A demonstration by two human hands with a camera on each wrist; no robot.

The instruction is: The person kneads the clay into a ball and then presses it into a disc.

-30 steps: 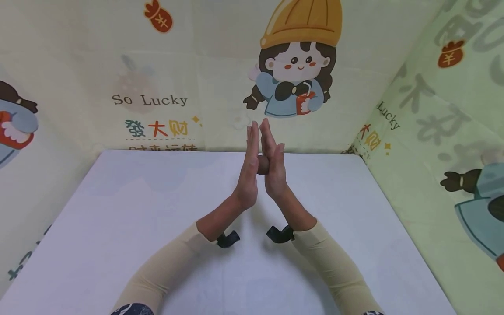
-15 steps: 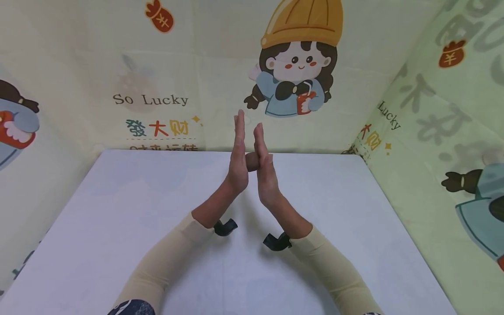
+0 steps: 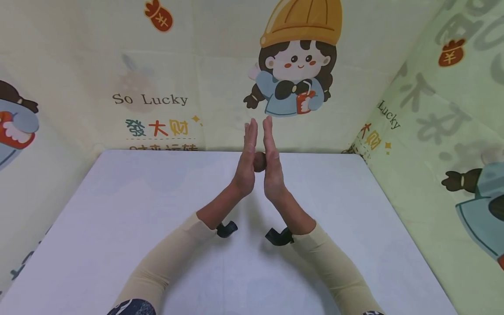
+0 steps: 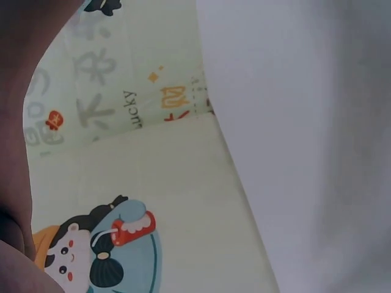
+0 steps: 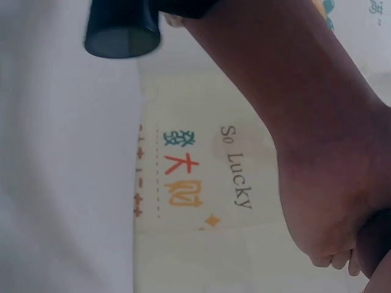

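A small brown ball point(image 3: 259, 162) is held between my two palms, above the far part of the white table. In the head view my left hand point(image 3: 246, 162) touches its left side, fingers straight and pointing up and away. My right hand point(image 3: 273, 164) presses from the other side, its fingers likewise straight. The hands lean towards each other, with a gap at the heels. Only part of the ball point(image 5: 374, 244) shows as a dark curve in the right wrist view, beside the left hand point(image 5: 324, 195). In the left wrist view a dark edge of the ball point(image 4: 11, 235) appears.
Both hands are over a white table point(image 3: 157, 188). Cartoon-printed cloth point(image 3: 220, 78) rises behind it and along both sides. A dark curved piece point(image 3: 227, 229) sticks out from the left wrist and a similar dark piece point(image 3: 279, 236) from the right.
The hands slide against each other: both shifted left with the left reaching farther, then came back right to about level. The ball moved left and back between the palms.
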